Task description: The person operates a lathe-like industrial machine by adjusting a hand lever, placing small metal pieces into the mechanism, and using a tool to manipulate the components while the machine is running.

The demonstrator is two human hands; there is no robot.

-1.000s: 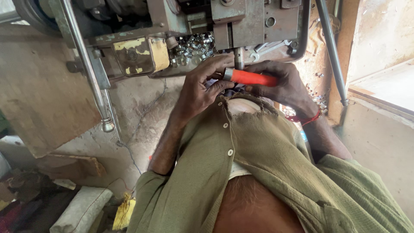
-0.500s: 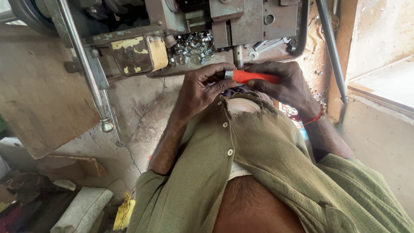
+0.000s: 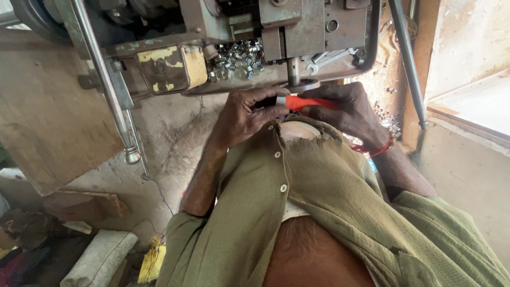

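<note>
left hand (image 3: pixel 245 114) grip pinching small metal ring (image 3: pixel 280 100) at tool tip | right hand (image 3: pixel 350 109) grip closed around orange-handled tool (image 3: pixel 308 102) | loose metal nuts (image 3: pixel 236 56) on machine (image 3: pixel 297 32) above grips

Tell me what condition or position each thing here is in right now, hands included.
Left hand: closed, fingertips pinching a small metal ring at the tool's tip.
Right hand: wrapped around the orange-handled tool, held level.
Grey metal machine: its vertical spindle points down over the hands.
Pile of small shiny metal rings: loose on the machine's tray.
Olive-green shirt: unbuttoned low down.
</note>
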